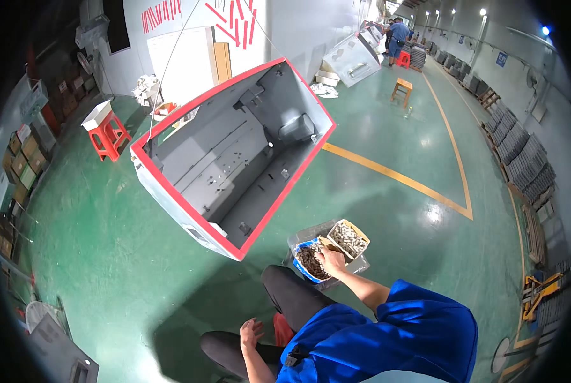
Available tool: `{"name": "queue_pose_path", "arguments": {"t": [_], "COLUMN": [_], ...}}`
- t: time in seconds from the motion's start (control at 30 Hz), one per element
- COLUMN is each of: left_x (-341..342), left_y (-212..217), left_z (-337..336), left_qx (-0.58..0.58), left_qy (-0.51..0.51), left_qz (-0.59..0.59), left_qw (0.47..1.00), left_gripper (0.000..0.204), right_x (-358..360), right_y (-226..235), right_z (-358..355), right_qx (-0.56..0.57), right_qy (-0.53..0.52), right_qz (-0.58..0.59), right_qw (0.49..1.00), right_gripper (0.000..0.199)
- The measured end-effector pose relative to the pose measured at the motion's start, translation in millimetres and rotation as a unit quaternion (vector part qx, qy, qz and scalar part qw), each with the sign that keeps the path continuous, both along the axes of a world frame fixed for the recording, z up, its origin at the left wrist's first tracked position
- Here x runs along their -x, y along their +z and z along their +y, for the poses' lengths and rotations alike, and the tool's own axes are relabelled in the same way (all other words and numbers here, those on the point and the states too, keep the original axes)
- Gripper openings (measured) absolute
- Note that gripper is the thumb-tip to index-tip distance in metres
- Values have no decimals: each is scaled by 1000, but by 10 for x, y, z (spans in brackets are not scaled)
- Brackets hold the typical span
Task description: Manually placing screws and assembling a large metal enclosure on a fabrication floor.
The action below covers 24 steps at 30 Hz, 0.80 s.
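Observation:
My right hand (331, 262) reaches down to the cartons beside my right knee, its fingertips over or among the small parts and too hidden to read. Beneath it sits a blue-and-white carton (303, 247) of small dark brown pieces (311, 263). A second carton (366, 242), holding small whitish-grey pieces (347, 237), stands against it on the right. My left hand (250, 333) hovers near my left knee, fingers loosely bent and apart, with nothing visible in it. Ahead of me a large grey metal cabinet (231, 150) with a red-edged opening hangs tilted, small loose pieces lying inside.
Thin cables (165, 76) run up from the cabinet. A grey support (360, 265) carries both cartons. At the left stands a red stool (110, 137), and a wooden stool (402, 89) is farther off. Stacked grey panels (521, 153) line the right side. A person (398, 35) stands far back.

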<state>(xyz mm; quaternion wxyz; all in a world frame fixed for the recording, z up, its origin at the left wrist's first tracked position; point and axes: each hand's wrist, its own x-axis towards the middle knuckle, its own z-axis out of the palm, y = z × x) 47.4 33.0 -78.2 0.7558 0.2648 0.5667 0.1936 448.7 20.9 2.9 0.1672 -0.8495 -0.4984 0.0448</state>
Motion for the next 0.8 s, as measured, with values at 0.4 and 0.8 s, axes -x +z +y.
{"name": "queue_pose_path", "arguments": {"t": [0.4,0.8], "left_x": [49,62], "left_y": [69,47], "left_z": [34,54], "left_qx": [-19,-41], "left_qy": [-32,-45], "left_qz": [4,17], "left_qw": [999,998], "left_gripper": [42,35], "right_x": [5,128], "right_y": [-29,-19], "right_z": [70,102], "right_qx": [8,-122], "right_qy": [29,3], "right_qz": [-15,43], "right_qw": [999,992], "right_gripper": [41,36]}}
